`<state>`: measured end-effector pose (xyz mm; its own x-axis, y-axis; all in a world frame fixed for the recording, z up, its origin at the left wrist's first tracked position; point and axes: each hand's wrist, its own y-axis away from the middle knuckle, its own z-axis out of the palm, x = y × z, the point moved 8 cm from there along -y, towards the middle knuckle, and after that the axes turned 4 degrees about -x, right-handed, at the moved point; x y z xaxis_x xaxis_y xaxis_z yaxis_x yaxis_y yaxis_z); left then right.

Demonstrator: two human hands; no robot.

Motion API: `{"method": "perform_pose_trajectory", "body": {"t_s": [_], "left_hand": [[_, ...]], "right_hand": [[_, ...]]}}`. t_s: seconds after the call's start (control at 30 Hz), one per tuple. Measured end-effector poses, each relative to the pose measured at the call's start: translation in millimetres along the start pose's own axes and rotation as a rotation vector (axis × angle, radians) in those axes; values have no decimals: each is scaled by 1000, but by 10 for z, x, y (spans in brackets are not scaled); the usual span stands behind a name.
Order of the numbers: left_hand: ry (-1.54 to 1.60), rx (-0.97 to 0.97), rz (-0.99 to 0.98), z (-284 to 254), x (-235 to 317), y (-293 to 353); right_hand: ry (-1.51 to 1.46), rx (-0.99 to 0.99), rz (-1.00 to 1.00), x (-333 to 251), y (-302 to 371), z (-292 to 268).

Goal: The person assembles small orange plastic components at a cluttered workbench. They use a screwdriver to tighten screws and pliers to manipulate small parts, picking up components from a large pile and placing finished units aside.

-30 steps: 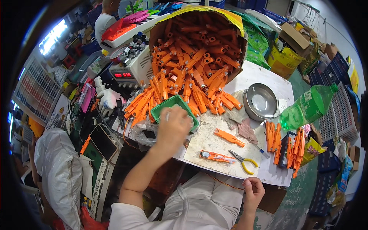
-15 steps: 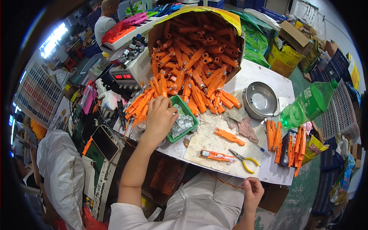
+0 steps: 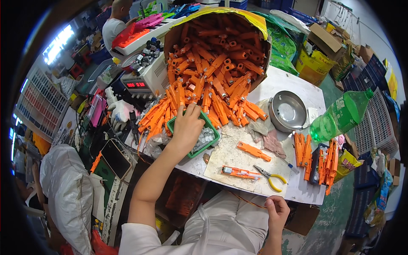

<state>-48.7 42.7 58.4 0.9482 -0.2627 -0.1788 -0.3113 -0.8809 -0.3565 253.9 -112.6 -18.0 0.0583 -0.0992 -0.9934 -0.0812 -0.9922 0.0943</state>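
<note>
My left hand (image 3: 186,129) reaches over a green basket (image 3: 216,137) of small whitish translucent plastic parts (image 3: 205,139). Its fingers are stretched out and apart, with the tips by the far rim, against the heap of orange plastic housings (image 3: 219,111). Low at the table's front edge, my right hand (image 3: 277,211) has curled fingers, with a thin orange wire (image 3: 250,203) ending between thumb and fingers. On the worn board lie one closed orange housing (image 3: 253,151), another housing with parts inside (image 3: 239,172), and yellow-handled pliers (image 3: 272,178).
A large carton (image 3: 267,55) of orange housings lies open behind the heap. To the right are a steel bowl (image 3: 290,111), a green bottle (image 3: 340,117) and stacked housings (image 3: 304,153). A power supply (image 3: 146,78) stands at back left; a person (image 3: 114,27) sits beyond.
My left hand has shifted right across the green basket, and its fingers have straightened toward the orange heap. My right hand has barely moved.
</note>
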Motion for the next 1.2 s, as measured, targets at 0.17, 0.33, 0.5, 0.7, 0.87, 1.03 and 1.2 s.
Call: {"method": "perform_pose_trajectory", "body": {"t_s": [0.17, 0.33, 0.5, 0.7, 0.87, 1.03, 1.2], "left_hand": [[-113, -37, 100, -11, 101, -19], [-157, 11, 191, -92, 147, -1], [-140, 25, 249, -66, 167, -9], [-170, -30, 274, 6, 156, -42], [-194, 12, 302, -14, 196, -26], [-75, 154, 259, -458, 226, 55], [336, 437, 448, -1012, 886, 598]], "right_hand": [[8, -14, 3, 12, -5, 7], [5, -28, -13, -3, -3, 24], [27, -39, -15, -11, -10, 36], [14, -43, -23, -24, 1, 31], [22, -36, -39, 20, 17, 1], [-14, -38, -6, -16, 32, -3], [-272, -135, 24, -180, -52, 117]]}}
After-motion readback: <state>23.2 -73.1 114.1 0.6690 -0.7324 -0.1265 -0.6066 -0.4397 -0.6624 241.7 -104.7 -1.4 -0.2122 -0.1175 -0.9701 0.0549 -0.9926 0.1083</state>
